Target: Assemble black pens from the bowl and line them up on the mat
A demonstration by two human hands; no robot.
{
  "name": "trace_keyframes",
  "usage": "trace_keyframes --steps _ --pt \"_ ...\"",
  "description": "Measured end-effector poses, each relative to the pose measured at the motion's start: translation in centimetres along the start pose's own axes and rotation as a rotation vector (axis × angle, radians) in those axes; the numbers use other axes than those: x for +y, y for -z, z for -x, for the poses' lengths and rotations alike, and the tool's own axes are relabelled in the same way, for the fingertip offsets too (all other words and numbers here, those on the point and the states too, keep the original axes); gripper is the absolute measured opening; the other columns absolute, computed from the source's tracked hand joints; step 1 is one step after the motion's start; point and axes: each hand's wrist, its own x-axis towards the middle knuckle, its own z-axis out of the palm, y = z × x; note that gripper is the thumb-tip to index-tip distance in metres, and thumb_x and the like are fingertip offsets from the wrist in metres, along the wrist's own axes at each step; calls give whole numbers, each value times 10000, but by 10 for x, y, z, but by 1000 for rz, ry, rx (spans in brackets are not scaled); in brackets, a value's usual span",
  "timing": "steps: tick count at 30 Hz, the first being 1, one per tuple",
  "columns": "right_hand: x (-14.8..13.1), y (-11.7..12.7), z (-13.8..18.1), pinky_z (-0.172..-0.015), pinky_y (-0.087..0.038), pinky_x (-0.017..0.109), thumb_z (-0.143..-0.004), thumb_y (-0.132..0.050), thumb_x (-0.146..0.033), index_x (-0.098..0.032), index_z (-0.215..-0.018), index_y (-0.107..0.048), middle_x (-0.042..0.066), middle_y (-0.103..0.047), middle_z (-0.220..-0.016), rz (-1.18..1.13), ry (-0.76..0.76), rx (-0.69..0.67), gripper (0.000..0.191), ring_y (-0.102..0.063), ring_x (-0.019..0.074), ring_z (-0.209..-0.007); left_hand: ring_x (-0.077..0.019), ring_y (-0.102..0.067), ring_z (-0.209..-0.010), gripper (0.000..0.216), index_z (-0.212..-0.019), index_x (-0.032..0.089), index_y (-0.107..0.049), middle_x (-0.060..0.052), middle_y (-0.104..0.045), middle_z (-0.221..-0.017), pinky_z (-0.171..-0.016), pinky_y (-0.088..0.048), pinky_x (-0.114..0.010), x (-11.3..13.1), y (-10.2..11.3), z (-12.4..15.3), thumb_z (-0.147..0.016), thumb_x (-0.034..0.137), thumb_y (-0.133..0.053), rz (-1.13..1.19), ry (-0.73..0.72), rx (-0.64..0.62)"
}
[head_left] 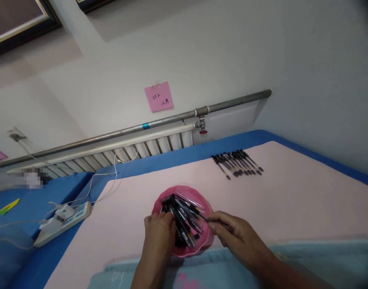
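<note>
A pink bowl (166, 195) sits near the front of a pink mat (292, 200) and holds several black and clear pens (184, 212). My left hand (160, 233) reaches into the bowl's left side with its fingers curled among the pens. My right hand (235, 235) is at the bowl's right rim, its fingertips pinched on the end of one pen (199, 214). Farther back on the mat, a row of several black pens (237, 163) lies side by side.
A white power strip (65, 220) with cables lies on the blue cloth at the left. A radiator (126, 154) and a grey pipe (172, 118) run along the wall, which bears a pink note (158, 96). Light blue fabric (307, 257) covers the near edge.
</note>
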Motion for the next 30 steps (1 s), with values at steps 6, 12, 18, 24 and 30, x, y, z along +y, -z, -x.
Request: trace_keyframes --steps 6,12,18,24,30 --pt "-2 -1 0 -475 -365 221 -808 -503 -398 -202 -847 -663 -19 -543 -612 5 23 1 256 -456 119 -529 -288 -620 -854 167 -829 176 -673 -115 -707 -835 -799 -338 -401 4 -7 3 -740 266 -563 81 -15 -37" --pt "-3 1 0 -501 -384 230 -817 -499 -399 -201 -864 -661 -7 -583 -657 30 26 1 260 -500 133 -576 -247 -624 -718 257 -893 188 -656 -73 -692 -738 -673 -373 -329 -2 -16 -1 -684 132 -517 248 26 13" --pt "-5 -2 0 -603 -451 249 -822 -496 -381 -209 -865 -665 20 -661 -760 59 90 19 245 -590 172 -717 -179 -587 -650 261 -889 165 -633 -21 -631 -695 -601 -418 -267 -10 -12 -1 -639 137 -564 823 54 -62" --pt "-1 -1 -1 -686 -479 262 -841 -498 -337 -214 -893 -677 29 -689 -805 112 165 15 222 -630 177 -758 -177 -589 -756 197 -849 156 -664 -45 -667 -820 -709 -451 -278 -9 3 5 -663 207 -624 1103 6 -10" --pt "1 1 1 -709 -487 256 -851 -504 -282 -233 -935 -684 37 -683 -854 193 235 -17 205 -634 174 -797 -181 -585 -842 179 -864 183 -663 -39 -644 -886 -769 -434 -291 -9 7 6 -705 176 -583 1077 -88 47"
